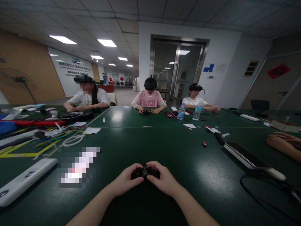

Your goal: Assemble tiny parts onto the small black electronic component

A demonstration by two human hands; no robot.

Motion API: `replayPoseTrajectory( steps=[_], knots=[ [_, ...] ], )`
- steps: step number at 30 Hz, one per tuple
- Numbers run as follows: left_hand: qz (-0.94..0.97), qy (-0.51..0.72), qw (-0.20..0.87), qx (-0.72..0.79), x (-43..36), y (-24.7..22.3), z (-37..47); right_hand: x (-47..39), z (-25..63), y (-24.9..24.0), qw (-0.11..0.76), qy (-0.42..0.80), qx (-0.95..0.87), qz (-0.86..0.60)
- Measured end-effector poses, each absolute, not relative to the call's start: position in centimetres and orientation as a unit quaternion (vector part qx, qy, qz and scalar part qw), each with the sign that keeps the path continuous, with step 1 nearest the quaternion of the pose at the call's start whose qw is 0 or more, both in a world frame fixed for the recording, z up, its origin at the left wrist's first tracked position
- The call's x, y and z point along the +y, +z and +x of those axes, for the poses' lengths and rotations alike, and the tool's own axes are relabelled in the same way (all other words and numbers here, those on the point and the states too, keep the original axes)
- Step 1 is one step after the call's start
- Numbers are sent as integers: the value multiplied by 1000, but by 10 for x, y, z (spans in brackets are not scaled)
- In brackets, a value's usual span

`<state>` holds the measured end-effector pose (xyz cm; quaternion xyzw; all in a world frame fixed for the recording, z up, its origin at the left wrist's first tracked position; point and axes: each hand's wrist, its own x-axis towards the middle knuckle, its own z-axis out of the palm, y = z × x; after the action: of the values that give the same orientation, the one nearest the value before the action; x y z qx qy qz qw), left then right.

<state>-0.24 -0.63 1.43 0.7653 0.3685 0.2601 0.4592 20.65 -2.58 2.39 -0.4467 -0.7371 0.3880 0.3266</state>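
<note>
A small black object with a lighter middle part is held between my two hands, just above the green table. My left hand wraps round its left side, thumb in front and fingers behind. On its right side, my right hand grips in the same way. Fingers and thumbs hide much of the object, so I cannot make out exactly what it is. To the left of my hands lies a phone-shaped thing, blurred out by large pixels.
A long white device lies at the left, beside cables. At the right are a white device with a dark top and a small red item. Two bottles stand farther back. Several people sit around; a co-worker's hands rest at the right.
</note>
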Motion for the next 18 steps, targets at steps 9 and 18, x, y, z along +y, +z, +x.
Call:
replayPoseTrajectory(
  steps=[9,18],
  knots=[
    [748,258,469,394,-5,11,-3,-23,207,20,315,421,-712,-465],
    [755,243,464,394,-9,22,-1,-24,206,22,312,411,-724,-457]
  ],
)
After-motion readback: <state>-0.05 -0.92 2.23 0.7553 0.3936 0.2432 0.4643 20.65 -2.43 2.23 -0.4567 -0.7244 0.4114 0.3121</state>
